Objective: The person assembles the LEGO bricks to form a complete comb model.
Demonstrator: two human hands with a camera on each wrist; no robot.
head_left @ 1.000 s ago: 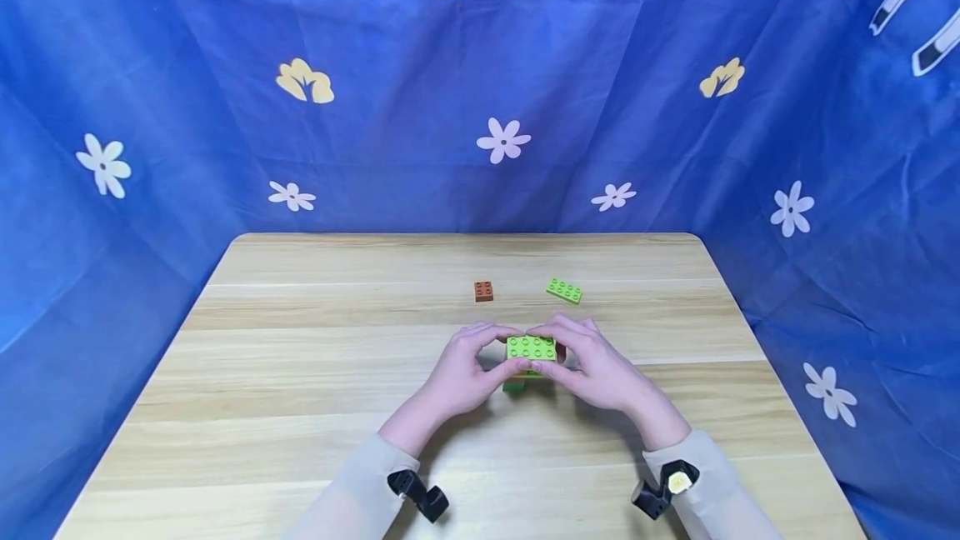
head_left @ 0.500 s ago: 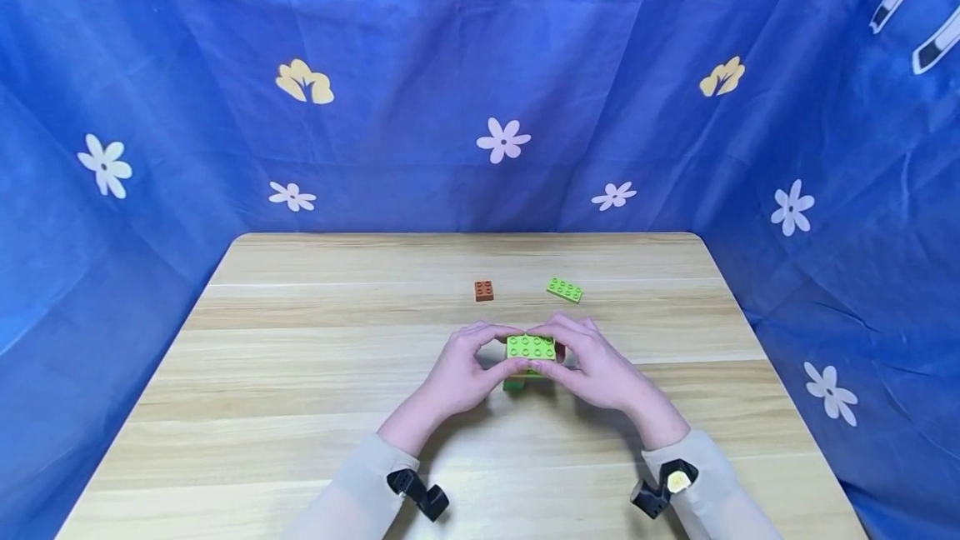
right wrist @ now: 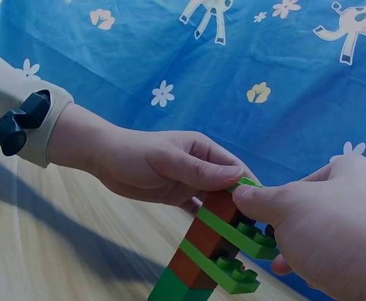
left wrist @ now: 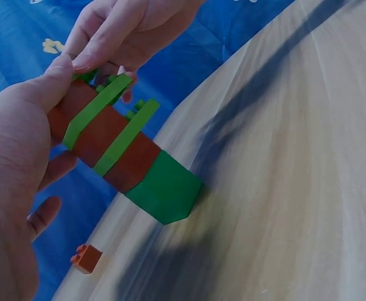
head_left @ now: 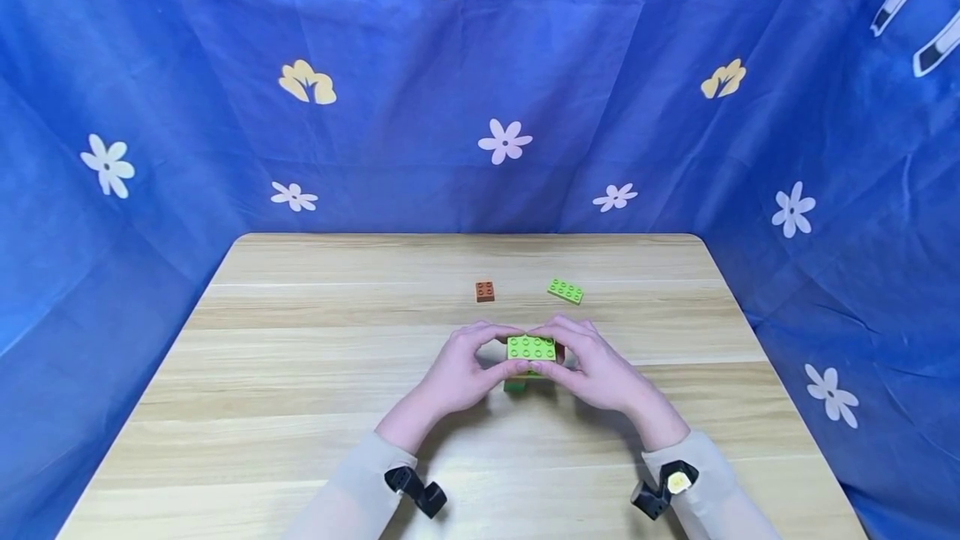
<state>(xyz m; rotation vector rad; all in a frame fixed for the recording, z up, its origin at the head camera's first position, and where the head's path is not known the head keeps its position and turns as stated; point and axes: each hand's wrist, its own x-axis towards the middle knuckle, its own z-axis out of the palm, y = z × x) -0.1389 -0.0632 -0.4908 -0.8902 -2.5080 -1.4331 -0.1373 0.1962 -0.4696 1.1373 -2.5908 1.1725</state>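
Hardly anything differs from half a second ago: the left hand [head_left: 461,373] and right hand [head_left: 600,369] pinch the top of the tower [left wrist: 113,130] in the same spot, thumbs in front, on the near-middle of the bench [head_left: 300,423]. The tower stands upright: a dark green block [left wrist: 164,191] at the bottom, then brown blocks [left wrist: 136,164] alternating with thin lime plates [left wrist: 128,136] that overhang to the right, studs showing, and a lime top [head_left: 531,347] with eight studs.
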